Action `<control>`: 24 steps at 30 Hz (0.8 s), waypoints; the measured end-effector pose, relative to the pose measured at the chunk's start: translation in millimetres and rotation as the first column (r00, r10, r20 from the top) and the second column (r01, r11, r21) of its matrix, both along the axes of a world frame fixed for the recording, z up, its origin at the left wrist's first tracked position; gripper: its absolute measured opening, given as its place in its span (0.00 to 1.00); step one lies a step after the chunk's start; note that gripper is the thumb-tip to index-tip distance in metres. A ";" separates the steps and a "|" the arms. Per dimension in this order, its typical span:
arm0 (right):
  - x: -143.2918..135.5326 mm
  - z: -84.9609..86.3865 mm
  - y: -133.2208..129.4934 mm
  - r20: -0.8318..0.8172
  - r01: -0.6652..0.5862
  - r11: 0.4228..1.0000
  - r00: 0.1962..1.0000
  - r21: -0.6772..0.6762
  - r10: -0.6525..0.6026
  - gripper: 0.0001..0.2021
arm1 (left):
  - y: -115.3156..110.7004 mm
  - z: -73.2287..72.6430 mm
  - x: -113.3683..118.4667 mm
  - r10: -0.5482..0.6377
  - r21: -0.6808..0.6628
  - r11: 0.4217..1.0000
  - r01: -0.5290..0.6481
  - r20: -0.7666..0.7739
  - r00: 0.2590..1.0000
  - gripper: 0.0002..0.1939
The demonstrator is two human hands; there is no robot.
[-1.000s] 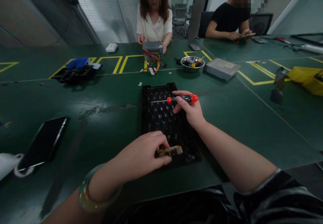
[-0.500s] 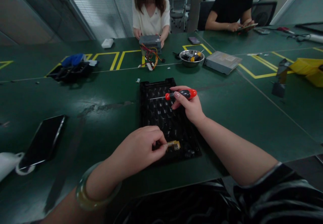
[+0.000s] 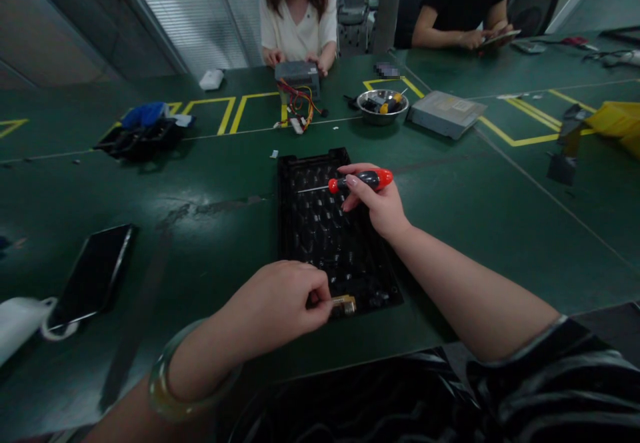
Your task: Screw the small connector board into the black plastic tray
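Observation:
A black plastic panel (image 3: 325,226) with rows of small raised shapes lies on the green table in front of me. My left hand (image 3: 287,296) pinches the end of a small yellowish circuit board (image 3: 344,304) over the panel's near edge; a metal part shows on the board. In my right hand (image 3: 377,203) is a screwdriver (image 3: 367,180) with a red and black handle, its thin shaft pointing left above the far half of the panel. Its tip does not clearly touch the panel.
A phone (image 3: 93,276) lies at left. Farther back are a black part with blue on it (image 3: 145,130), a metal bowl of tools (image 3: 383,111) and a flat grey metal drive (image 3: 447,114). Across the table, a person's hands hold a grey power supply (image 3: 299,78); another person sits at right.
My left hand has moved slightly nearer to me with the circuit board, now at the panel's near edge. My right hand with the screwdriver stays almost in place. The view has shifted slightly.

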State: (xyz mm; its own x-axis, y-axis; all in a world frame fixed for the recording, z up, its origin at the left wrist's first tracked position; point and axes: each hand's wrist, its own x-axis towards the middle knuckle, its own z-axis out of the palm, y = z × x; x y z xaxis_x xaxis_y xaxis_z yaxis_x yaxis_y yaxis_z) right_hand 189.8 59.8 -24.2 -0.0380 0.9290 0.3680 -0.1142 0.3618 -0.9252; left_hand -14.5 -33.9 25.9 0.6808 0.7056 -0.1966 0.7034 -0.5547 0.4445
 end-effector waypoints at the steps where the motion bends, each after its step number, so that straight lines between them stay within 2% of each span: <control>1: 0.0 -0.1 0.0 0.000 0.000 1.000 1.000 0.000 0.000 0.19 | -0.2 -0.1 -0.1 0.002 -0.003 1.000 -0.002 -0.004 1.000 0.07; 7: -0.4 0.7 -1.2 -0.016 -0.004 1.000 1.000 0.010 0.004 0.18 | 0.8 -0.5 -2.0 0.018 -0.016 1.000 -0.019 -0.037 0.999 0.07; 15: -1.3 1.4 -1.1 -0.001 0.016 1.000 1.000 0.002 -0.016 0.18 | 2.3 -0.1 -5.6 -0.005 -0.042 0.999 0.005 -0.006 1.000 0.10; 20: -1.8 0.8 -0.5 -0.007 0.026 1.000 1.000 0.018 -0.026 0.17 | 11.6 4.6 -12.7 -0.052 -0.084 0.995 0.060 0.093 0.994 0.08; 22: -2.0 1.3 -0.1 -0.015 0.059 0.998 0.998 0.032 -0.059 0.17 | 21.2 4.0 -18.4 0.061 -0.062 0.997 -0.049 0.202 0.978 0.09; 24: -2.1 2.4 0.5 -0.025 0.113 0.992 0.993 0.061 -0.111 0.16 | 33.3 -0.3 -25.1 0.243 0.005 0.965 -0.261 0.346 0.906 0.12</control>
